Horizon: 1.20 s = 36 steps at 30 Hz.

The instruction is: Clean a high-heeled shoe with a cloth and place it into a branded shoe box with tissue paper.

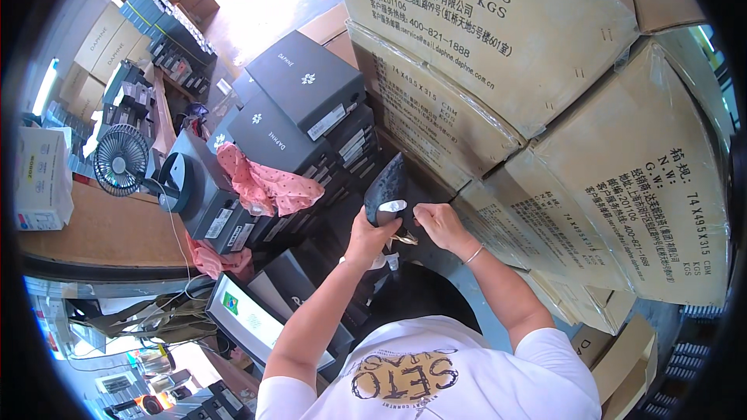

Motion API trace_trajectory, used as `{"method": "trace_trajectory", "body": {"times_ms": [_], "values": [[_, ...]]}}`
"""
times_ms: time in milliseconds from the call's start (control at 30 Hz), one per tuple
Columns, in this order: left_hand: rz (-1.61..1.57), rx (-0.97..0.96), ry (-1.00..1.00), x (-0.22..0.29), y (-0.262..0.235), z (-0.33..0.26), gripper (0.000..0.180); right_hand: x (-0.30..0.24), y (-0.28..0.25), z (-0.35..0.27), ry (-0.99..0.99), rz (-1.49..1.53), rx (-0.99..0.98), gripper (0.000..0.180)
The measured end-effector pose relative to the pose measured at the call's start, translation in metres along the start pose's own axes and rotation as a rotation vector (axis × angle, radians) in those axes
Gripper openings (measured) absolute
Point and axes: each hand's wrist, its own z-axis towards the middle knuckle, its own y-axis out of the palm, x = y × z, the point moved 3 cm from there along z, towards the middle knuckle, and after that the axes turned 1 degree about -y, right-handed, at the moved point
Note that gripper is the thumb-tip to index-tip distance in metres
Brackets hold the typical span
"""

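i see two hands up in front of me, both on one dark shoe [387, 187]. my left hand [369, 231] is closed around the lower part of the shoe and holds it up. my right hand [436, 222] pinches the shoe from the other side, just beside a small white tag [391, 206] on it. the shoe sits in the air between the two hands, its pointed end up, in front of a dark gap. to the right stands a wall of big brown cardboard boxes [622, 187], stacked high. to the left are piles of dark grey shoe boxes [307, 82], some tilted. a pink cloth [268, 187] lies over one of the piles. farther left is a wooden tabletop [101, 233] with a small round fan [120, 159] on it and a white box [39, 179] near its edge. i wear a white shirt [436, 377], and a thin bracelet [475, 254] is on my right wrist.
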Motion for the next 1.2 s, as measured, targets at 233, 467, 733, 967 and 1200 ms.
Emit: {"method": "trace_trajectory", "body": {"times_ms": [233,467,733,967,1200], "values": [[0.028,-0.038,-0.004,-0.003,0.009,0.009,0.033,0.005,-0.005,-0.002,0.021,-0.033,0.031,0.039],[0.066,-0.062,-0.03,-0.006,0.016,0.015,0.034,0.005,-0.012,0.0,0.048,0.02,0.046,0.042],[0.127,-0.083,0.034,-0.009,0.028,0.043,0.035,0.024,-0.02,0.008,0.063,-0.017,0.087,0.042],[0.145,-0.127,0.009,-0.007,0.045,0.055,0.035,0.032,-0.034,0.011,0.114,0.04,0.126,0.039],[0.163,-0.133,0.007,-0.011,0.053,0.067,0.036,0.043,-0.04,0.014,0.094,-0.01,0.124,0.039]]}}
